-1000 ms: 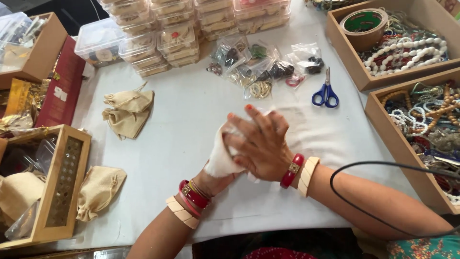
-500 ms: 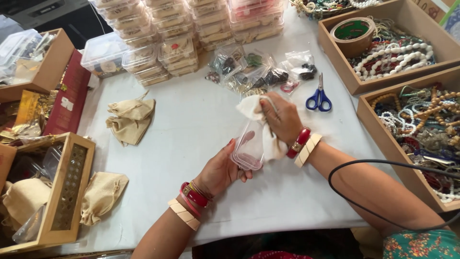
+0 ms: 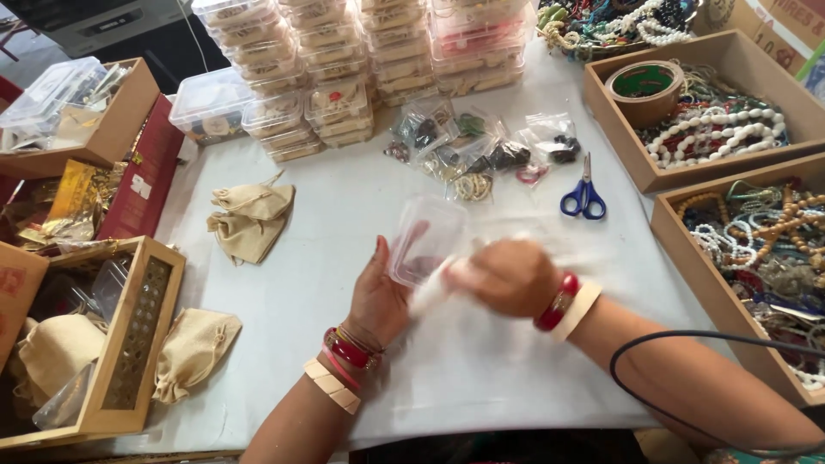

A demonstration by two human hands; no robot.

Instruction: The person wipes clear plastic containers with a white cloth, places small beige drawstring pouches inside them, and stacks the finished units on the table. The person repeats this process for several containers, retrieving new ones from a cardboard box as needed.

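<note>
My left hand point(image 3: 378, 296) holds a small clear plastic box point(image 3: 424, 239) tilted up over the middle of the white table point(image 3: 344, 206). My right hand point(image 3: 509, 277) is closed on a white cloth point(image 3: 434, 288) and pressed against the box's lower side; the hand is blurred by motion. Both wrists wear red and cream bangles.
Stacks of clear boxes point(image 3: 344, 77) stand at the back. Small bags of beads point(image 3: 468, 146) and blue scissors point(image 3: 584, 196) lie beyond my hands. Wooden trays of beads point(image 3: 756, 241) and a tape roll point(image 3: 646, 90) sit right. Beige pouches point(image 3: 249, 219) and a wooden box point(image 3: 129, 335) lie left.
The cloth first covered the box between both hands. My right hand then lifted it away above the box, and now it has come down against the box, which my left hand tilted upward.
</note>
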